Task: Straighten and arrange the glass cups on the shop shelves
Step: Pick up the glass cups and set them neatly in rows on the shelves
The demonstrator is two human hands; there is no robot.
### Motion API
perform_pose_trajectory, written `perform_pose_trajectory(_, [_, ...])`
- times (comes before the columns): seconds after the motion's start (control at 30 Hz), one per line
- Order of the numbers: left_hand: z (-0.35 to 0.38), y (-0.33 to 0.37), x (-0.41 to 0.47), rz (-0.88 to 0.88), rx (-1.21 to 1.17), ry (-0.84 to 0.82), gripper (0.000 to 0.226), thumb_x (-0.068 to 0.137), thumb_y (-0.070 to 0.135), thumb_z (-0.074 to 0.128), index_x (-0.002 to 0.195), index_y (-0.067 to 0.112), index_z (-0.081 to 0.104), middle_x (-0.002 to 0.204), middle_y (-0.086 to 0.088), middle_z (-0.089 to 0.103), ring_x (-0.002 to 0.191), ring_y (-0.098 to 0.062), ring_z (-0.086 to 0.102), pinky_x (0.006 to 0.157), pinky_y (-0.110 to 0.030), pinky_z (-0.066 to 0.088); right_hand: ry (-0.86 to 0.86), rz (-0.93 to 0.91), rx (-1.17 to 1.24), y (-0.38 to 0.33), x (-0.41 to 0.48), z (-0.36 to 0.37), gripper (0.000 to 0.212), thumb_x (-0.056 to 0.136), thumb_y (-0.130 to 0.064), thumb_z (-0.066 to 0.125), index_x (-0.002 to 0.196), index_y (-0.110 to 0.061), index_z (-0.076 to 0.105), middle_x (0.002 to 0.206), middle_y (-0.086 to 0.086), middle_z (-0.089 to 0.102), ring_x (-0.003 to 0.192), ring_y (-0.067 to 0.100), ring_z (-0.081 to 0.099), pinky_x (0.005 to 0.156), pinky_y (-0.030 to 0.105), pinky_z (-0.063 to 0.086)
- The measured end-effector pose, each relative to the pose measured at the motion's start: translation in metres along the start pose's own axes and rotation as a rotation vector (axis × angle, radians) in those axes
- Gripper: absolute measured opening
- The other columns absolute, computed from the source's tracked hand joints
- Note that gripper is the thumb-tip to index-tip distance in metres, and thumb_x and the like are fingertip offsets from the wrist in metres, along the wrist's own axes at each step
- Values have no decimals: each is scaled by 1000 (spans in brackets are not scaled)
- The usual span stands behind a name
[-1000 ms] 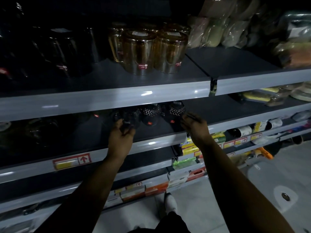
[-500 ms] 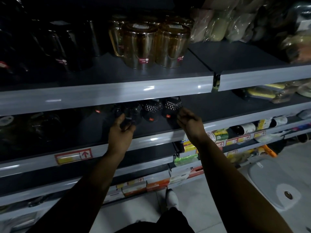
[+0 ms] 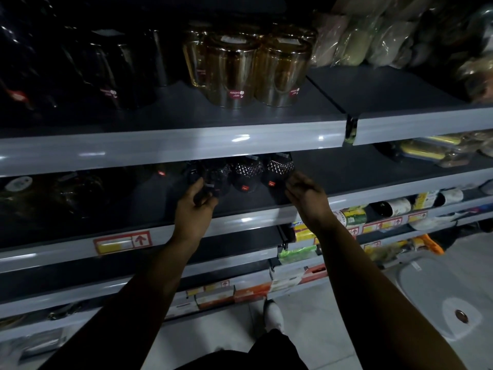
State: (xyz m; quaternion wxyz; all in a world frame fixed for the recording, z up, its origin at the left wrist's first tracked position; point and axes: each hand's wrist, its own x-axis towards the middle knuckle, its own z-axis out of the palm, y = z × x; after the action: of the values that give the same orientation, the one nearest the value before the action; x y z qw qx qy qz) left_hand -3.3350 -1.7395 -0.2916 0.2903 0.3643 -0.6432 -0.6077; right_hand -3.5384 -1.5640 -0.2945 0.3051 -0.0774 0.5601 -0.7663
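Note:
A row of dark, diamond-patterned glass cups stands upside down on the middle shelf point(image 3: 253, 206). My left hand point(image 3: 194, 206) grips the left cup of the row point(image 3: 213, 177), fingers curled round its near side. My right hand point(image 3: 306, 193) is at the rightmost cup point(image 3: 277, 172), its fingers loosely curled beside the cup's lower right edge; whether they touch it I cannot tell. Between them stands a third cup point(image 3: 246, 176) with a red sticker. Amber glass cups point(image 3: 234, 68) stand upside down on the shelf above, next to dark ones point(image 3: 114, 68).
The upper shelf's lip point(image 3: 186, 145) overhangs the cups' tops. Bagged goods point(image 3: 373, 33) fill the upper right. Dim items sit left on the middle shelf. Lower shelves hold bottles point(image 3: 392, 206) and boxed items; a grey basin point(image 3: 440, 297) lies on the floor.
The view has shifted slightly upward. Both hands stayed at the dark cups; my right hand moved a little closer to the rightmost cup.

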Motion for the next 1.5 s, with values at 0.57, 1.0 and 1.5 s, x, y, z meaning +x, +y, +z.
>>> perform_pose_trajectory(0.57, [-6,3,1,46,25,-56,48,88,-1,70,129,24,62,108,16,70,107,-8,63,101,-24,47,57,-233,-525,-2,-19,26,22,89,10,56,78,-8,53,75,1,47,67,2,42,63,13,39])
perform_pose_trajectory(1.0, [-66,5,-58,215,340,-27,43,89,13,75,129,13,61,122,0,68,110,-10,65,96,-24,53,-269,-444,-912,35,-71,75,34,87,-10,75,120,-11,65,108,-4,68,96,7,65,91,18,50])
perform_pose_trajectory(1.5, [-196,-8,-196,18,476,224,56,84,25,81,134,20,57,124,11,63,109,3,61,81,-11,50,-779,-423,-1034,86,-166,188,49,88,-25,78,131,-15,58,135,6,62,126,22,57,104,35,49])
